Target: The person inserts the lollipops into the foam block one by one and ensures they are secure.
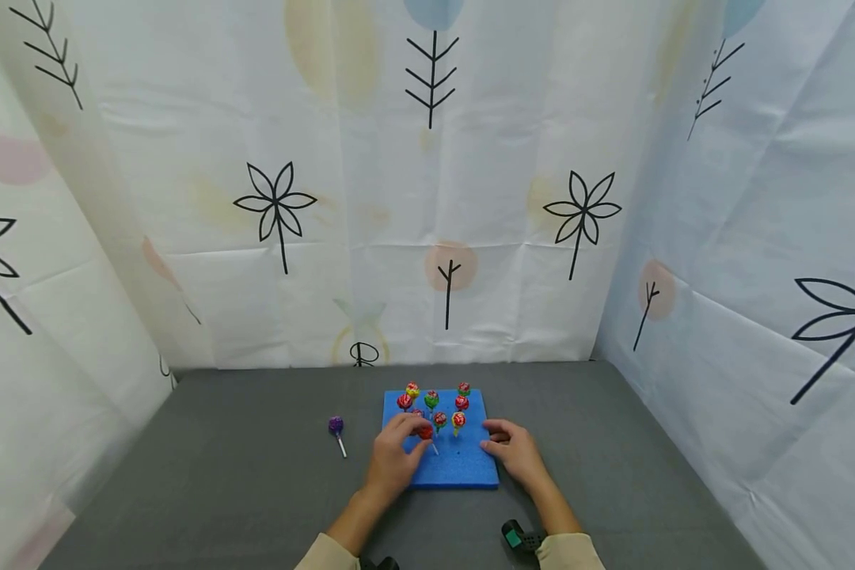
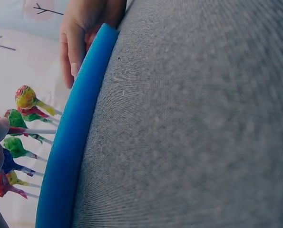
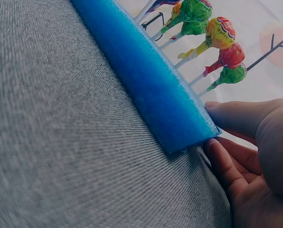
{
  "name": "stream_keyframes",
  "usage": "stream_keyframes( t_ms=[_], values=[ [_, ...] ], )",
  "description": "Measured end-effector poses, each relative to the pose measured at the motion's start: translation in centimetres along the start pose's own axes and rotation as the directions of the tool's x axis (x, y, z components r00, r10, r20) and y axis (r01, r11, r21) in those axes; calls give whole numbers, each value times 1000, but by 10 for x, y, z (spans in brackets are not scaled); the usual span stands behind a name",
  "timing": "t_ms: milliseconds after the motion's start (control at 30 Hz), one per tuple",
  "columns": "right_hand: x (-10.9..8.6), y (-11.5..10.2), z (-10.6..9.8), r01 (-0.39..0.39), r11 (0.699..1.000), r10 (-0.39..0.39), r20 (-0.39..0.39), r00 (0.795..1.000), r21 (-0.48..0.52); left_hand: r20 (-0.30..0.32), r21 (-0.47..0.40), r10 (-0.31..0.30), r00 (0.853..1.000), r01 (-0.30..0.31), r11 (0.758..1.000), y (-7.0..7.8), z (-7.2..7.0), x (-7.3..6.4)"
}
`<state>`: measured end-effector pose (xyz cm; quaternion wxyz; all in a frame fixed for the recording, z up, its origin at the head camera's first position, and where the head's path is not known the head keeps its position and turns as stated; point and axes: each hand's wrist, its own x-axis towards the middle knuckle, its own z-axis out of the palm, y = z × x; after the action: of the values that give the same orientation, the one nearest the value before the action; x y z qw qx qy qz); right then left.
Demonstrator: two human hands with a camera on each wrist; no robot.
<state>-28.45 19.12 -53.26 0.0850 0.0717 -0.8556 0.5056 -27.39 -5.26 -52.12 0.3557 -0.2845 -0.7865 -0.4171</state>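
Observation:
My left hand [image 1: 393, 459] pinches a red-wrapped lollipop [image 1: 426, 433] between thumb and fingers, over the near-left part of a blue foam board [image 1: 463, 473]. The white stick [image 2: 40, 131] of this lollipop points down at the board's top face. Several wrapped lollipops stand upright in the board farther back, among them a green one [image 1: 431, 400], a yellow one [image 1: 458, 420] and a red one [image 3: 231, 56]. At the board's right edge, my right hand [image 1: 516, 453] grips it, thumb on the top side and fingers against the side and underneath.
A purple lollipop [image 1: 336, 426] lies on the grey table [image 1: 256, 475] left of the board. Patterned white curtains [image 1: 370, 301] close off the back and both sides. A dark device with a green patch [image 1: 514, 539] is at my right wrist.

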Motion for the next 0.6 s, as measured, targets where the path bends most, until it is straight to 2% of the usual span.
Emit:
stream_keyframes(
  t_ms=[133, 267, 600],
  values=[
    [0, 0, 0, -1, 1000, 1, 1, 1000, -3, 38, 30, 19, 999, -20, 999, 2, 0, 1],
    [-1, -1, 0, 0, 1000, 0, 4, 1000, -6, 50, 29, 32, 998, -33, 999, 4, 1, 1],
    [-1, -2, 0, -4, 1000, 4, 5, 1000, -2, 96, 37, 29, 995, -33, 999, 5, 3, 2]
  ],
)
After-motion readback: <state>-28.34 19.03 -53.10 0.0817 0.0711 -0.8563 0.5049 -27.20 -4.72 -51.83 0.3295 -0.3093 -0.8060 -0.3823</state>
